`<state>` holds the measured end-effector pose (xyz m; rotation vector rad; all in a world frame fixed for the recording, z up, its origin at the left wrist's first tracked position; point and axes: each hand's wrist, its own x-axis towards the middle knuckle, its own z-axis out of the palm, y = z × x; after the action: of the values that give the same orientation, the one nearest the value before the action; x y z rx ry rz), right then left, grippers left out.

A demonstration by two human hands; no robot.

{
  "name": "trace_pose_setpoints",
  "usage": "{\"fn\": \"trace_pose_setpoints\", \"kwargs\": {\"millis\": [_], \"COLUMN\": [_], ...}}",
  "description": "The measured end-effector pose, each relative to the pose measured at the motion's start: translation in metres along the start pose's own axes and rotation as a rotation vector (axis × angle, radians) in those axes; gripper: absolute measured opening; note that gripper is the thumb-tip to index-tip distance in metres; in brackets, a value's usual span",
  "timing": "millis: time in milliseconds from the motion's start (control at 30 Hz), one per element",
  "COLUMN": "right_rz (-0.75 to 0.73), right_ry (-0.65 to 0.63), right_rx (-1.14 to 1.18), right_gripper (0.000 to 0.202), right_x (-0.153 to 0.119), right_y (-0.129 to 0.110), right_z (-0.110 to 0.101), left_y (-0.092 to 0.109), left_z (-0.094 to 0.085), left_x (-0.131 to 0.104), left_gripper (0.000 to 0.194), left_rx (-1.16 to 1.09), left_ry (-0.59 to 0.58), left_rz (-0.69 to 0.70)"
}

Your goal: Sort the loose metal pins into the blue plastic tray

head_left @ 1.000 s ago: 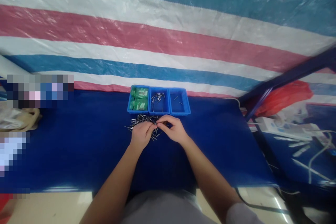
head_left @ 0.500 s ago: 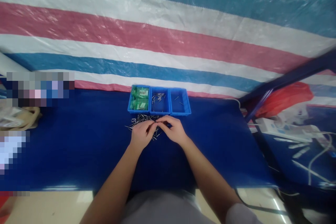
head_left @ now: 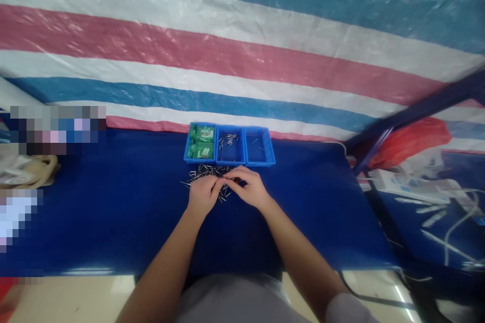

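Note:
My left hand [head_left: 203, 195] and my right hand [head_left: 250, 189] meet over a pile of thin dark and silvery metal rods [head_left: 204, 169]. Fingertips of both are pinched together and touching; whatever they hold is too small to make out. Just behind the pile stand three blue bins side by side. Green packets [head_left: 204, 134] fill the left bin [head_left: 200, 161]. In the middle bin [head_left: 232, 163] lie several thin metal rods [head_left: 228, 140], and the right bin [head_left: 261, 164] has a couple of thin pieces in it.
A blue tabletop [head_left: 113, 202] spreads around the pile. Behind it hangs a striped plastic sheet [head_left: 242, 60]. To the right are a white power strip [head_left: 409, 186], cables and a red plastic bag [head_left: 413, 141]. A tan bag-like item [head_left: 45, 174] sits at the left.
My fingertips have shifted very slightly where they meet, the right thumb and index finger drawing a little closer together. Bins and pile look the same.

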<state>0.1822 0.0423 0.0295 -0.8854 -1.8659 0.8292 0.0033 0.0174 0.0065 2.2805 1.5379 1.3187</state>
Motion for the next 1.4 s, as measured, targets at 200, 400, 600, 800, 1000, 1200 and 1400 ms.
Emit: {"fn": "trace_pose_setpoints", "kwargs": {"millis": [200, 400, 600, 800, 1000, 1200, 1400], "right_rz": [-0.07, 0.004, 0.19, 0.22, 0.215, 0.15, 0.157], "right_ry": [0.018, 0.097, 0.135, 0.069, 0.068, 0.043, -0.006], "right_rx": [-0.073, -0.033, 0.13, 0.164, 0.144, 0.033, 0.039], "right_gripper": [0.012, 0.012, 0.011, 0.015, 0.016, 0.014, 0.026], "right_x": [0.0, 0.001, -0.001, -0.002, -0.002, -0.001, 0.001], "right_y": [-0.001, 0.0, -0.001, -0.004, -0.001, 0.001, -0.004], "right_z": [0.0, 0.0, 0.005, 0.008, 0.007, 0.002, -0.002], "left_y": [-0.002, 0.0, 0.0, -0.002, -0.003, -0.003, -0.002], "left_z": [0.001, 0.004, 0.008, 0.009, 0.009, 0.007, 0.004], "left_x": [-0.003, -0.004, -0.003, -0.003, -0.003, -0.002, -0.002], "left_gripper": [0.019, 0.017, 0.019, 0.017, 0.02, 0.021, 0.02], "left_rx": [-0.088, -0.108, -0.099, -0.051, -0.031, -0.04, -0.04], "left_ry": [0.009, 0.028, 0.03, 0.049, 0.055, 0.033, 0.007], "left_rz": [0.013, -0.006, 0.008, 0.038, 0.005, -0.011, -0.036]}}
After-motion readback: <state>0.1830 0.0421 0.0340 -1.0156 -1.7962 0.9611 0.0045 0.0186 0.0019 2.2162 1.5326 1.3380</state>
